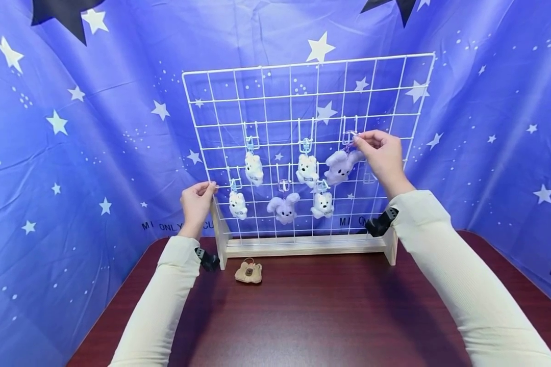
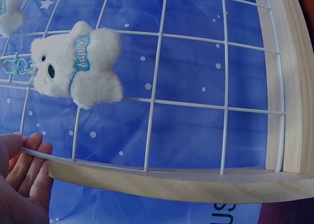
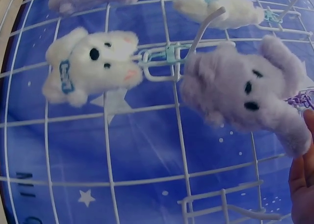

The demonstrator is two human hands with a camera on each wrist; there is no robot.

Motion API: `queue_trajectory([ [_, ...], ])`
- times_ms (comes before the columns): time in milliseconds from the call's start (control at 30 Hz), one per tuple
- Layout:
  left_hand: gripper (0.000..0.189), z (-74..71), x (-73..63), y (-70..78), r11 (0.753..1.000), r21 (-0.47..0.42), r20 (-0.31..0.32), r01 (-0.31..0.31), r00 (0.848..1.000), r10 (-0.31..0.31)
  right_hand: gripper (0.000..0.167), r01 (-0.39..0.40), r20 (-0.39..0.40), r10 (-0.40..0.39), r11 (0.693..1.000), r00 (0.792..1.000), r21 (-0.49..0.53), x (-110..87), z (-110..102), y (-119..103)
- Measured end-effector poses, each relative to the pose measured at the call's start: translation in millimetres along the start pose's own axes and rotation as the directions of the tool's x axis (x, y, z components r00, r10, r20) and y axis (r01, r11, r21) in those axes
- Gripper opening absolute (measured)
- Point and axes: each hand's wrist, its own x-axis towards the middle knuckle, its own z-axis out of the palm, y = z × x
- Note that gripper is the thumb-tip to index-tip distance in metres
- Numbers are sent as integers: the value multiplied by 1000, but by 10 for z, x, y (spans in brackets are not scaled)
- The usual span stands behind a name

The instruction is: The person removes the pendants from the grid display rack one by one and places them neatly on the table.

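My right hand (image 1: 385,153) pinches the clasp of a lilac plush bunny keychain (image 1: 340,168) beside a wire hook on the right of a white grid rack (image 1: 308,63). In the right wrist view the bunny (image 3: 235,89) dangles by a purple chain, fingertips right at the chain. At the rack's left edge, my left hand (image 1: 196,204) grips the side wire, its fingers curled behind it in the left wrist view. Several white plush bear keychains, one of them a bear (image 1: 307,169) at mid-rack, hang from hooks by blue clasps. A second lilac bunny (image 1: 284,210) hangs lower.
The rack stands in a pale wooden base (image 1: 305,247) on a dark red table (image 1: 312,311). A tan plush pouch (image 1: 248,274) lies before the base, left of centre. Another wire hook (image 1: 369,177) sits below the right hand. Blue star-print cloth (image 1: 73,168) surrounds the table.
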Motion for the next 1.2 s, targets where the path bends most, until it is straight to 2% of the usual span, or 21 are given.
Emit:
queue_trajectory([
  [167, 24, 5, -3, 5, 1000, 4, -5, -3, 1000, 3, 9, -61, 18, 59, 993, 998, 100, -19, 5, 6],
  [300, 25, 5, -2, -2, 1000, 13, -2, 2, 1000, -2, 9, -91, 24, 88, 976, 996, 199, -40, 16, 25],
  [700, 25, -5, -9, 21, 1000, 29, -11, -4, 1000, 4, 4, -75, -23, 87, 942, 996, 327, -51, 47, 31],
  [967, 24, -9, -12, 26, 1000, 6, -3, -3, 1000, 3, 4, -87, -23, 101, 934, 995, 347, -85, 59, -14],
  [1200, 23, 0, -11, 25, 1000, -2, -3, -13, 1000, 13, 16, -88, -22, 102, 937, 995, 339, -94, 64, -70],
])
